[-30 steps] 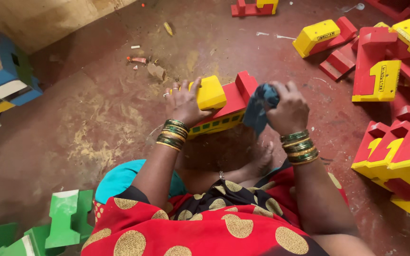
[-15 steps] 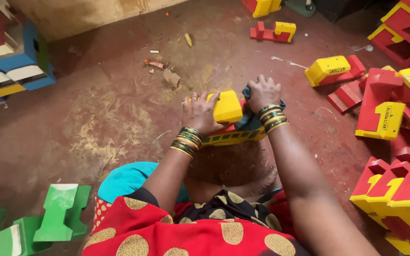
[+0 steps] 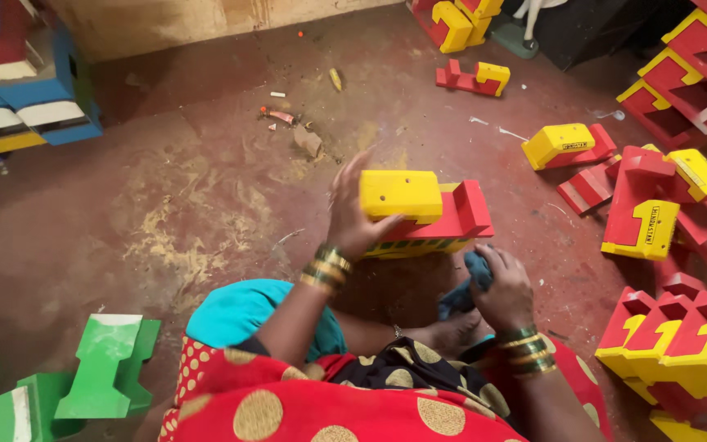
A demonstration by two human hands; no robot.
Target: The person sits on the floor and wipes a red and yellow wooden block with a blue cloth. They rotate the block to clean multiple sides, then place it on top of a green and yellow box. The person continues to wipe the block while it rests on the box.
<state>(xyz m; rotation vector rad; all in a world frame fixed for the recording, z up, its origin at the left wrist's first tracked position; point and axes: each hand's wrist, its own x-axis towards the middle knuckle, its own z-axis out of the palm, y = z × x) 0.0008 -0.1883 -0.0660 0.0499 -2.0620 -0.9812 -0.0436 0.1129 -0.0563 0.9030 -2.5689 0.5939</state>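
One red-and-yellow block (image 3: 427, 214) is sitting in front of the person, and one blue cloth (image 3: 464, 286) is bunched just below it. Two hands are working. The left hand (image 3: 352, 214) is clamping the block's left end, fingers spread along the yellow face and thumb pressing its front. The right hand (image 3: 502, 286) is closing tightly round the cloth, right beneath the block's lower right corner. Two green blocks (image 3: 108, 368) are lying on the floor (image 3: 165, 205) at lower left, and one stack of blue-and-white blocks (image 3: 22, 102) is standing at upper left. Many more red-and-yellow pieces (image 3: 648, 213) are lying scattered to the right; an exact count is not possible.

Compared with half a second ago, the right hand is no longer resting on top of the block; it is now sitting below it with the cloth, while the left hand is still gripping the same end.
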